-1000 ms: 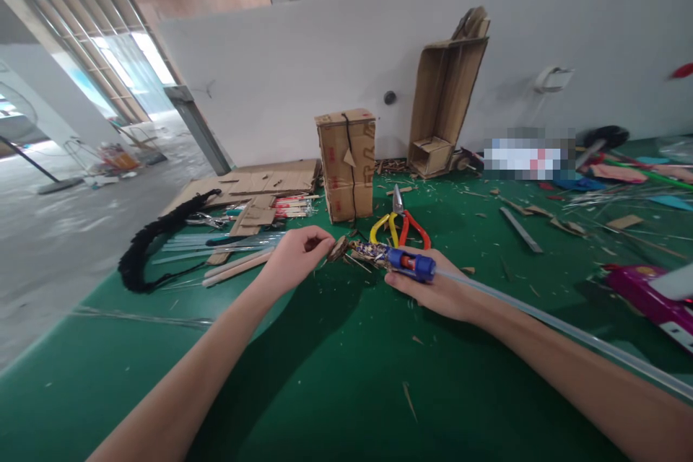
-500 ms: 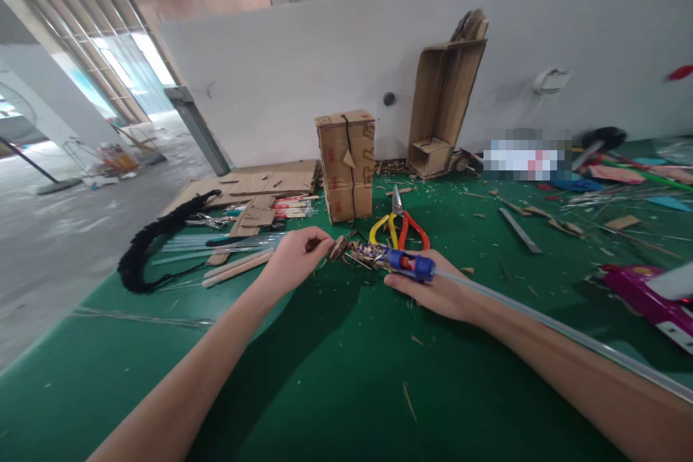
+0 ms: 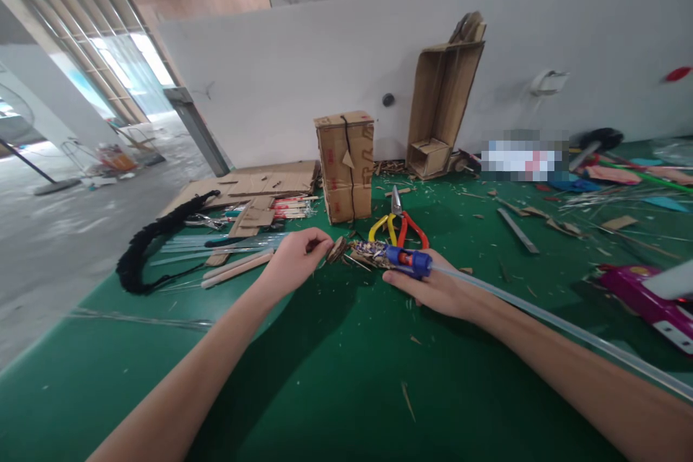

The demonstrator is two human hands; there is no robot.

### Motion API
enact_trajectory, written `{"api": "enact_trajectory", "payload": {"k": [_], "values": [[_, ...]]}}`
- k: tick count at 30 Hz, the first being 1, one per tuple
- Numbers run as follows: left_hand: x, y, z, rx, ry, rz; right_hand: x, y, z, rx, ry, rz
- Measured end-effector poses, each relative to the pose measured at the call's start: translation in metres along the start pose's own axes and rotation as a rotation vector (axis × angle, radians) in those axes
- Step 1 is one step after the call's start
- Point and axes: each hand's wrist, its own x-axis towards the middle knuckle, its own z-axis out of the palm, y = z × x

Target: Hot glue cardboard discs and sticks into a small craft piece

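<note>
My left hand (image 3: 297, 260) is closed in a pinch on a small round cardboard piece (image 3: 338, 250), tilted on edge above the table. My right hand (image 3: 453, 290) is wrapped round a blue hot glue gun (image 3: 416, 263) whose nozzle side faces the cardboard piece. A long clear glue stick (image 3: 520, 301) runs out of the gun's back, over my right forearm. Whether the nozzle touches the cardboard cannot be made out. Just beyond the gun lie snips (image 3: 416, 229) with one yellow and one red handle.
An upright cardboard box (image 3: 346, 170) stands ahead on the green table (image 3: 325, 390). Behind it, a tall open cardboard form (image 3: 445, 105) leans on the wall. Wooden sticks (image 3: 238, 269) and a black fuzzy strip (image 3: 141, 253) lie left. A magenta device (image 3: 644, 299) sits right.
Both hands keep nearly the same place and hold. The glue gun has shifted very slightly left along with the whole view.
</note>
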Motion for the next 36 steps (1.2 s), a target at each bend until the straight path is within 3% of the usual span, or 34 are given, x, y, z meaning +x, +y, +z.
{"api": "enact_trajectory", "payload": {"k": [13, 18, 23, 27, 32, 36], "values": [[0.0003, -0.0005, 0.0013, 0.022, 0.008, 0.007, 0.0017, 0.0036, -0.0009, 0.015, -0.052, -0.047], [-0.0002, -0.0005, 0.0013, 0.026, -0.001, 0.007, 0.001, 0.0023, -0.0017, 0.013, -0.008, -0.003], [0.0002, -0.001, 0.0013, 0.046, 0.001, 0.014, 0.0012, 0.0009, -0.0017, 0.032, -0.076, -0.085], [0.0002, -0.0009, 0.0014, 0.048, 0.006, 0.014, 0.0022, 0.0016, -0.0014, 0.035, -0.021, 0.034], [0.0003, -0.0015, 0.002, 0.039, 0.011, 0.011, 0.0028, 0.0051, -0.0005, 0.031, -0.066, -0.037], [0.0002, -0.0016, 0.0023, 0.04, 0.008, 0.013, 0.0034, 0.0059, 0.0, 0.044, -0.024, 0.033]]}}
